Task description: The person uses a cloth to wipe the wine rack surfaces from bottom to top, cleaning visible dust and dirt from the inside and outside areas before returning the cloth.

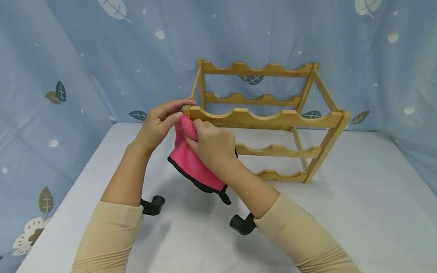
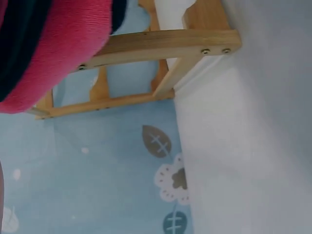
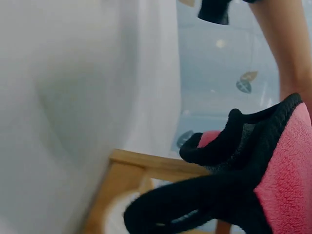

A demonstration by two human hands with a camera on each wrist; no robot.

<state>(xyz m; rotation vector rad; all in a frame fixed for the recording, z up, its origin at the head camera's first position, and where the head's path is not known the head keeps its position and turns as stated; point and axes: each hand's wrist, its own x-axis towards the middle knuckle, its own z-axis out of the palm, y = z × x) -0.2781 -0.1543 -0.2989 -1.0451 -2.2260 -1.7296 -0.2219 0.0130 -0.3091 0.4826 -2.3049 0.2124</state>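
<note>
A wooden wine rack [image 1: 266,118] with scalloped bars stands on the white surface. My left hand [image 1: 158,124] holds the rack's near left upper corner, fingers over the top and thumb at the edge of a pink cleaning cloth [image 1: 192,159]. Bunched in my right hand [image 1: 215,144], the cloth is pressed against that same corner. Its black-edged lower part and a black hanging loop [image 1: 224,197] dangle below. In the left wrist view, pink cloth [image 2: 73,48] covers part of the rack's side frame [image 2: 161,44]. The right wrist view shows the cloth's black edging [image 3: 195,195] up close.
Blue curtain [image 1: 218,15] with leaf prints hangs behind and to the sides of the white-covered table [image 1: 202,260]. Black camera mounts stick out near the left wrist [image 1: 153,206] and the right wrist [image 1: 242,224].
</note>
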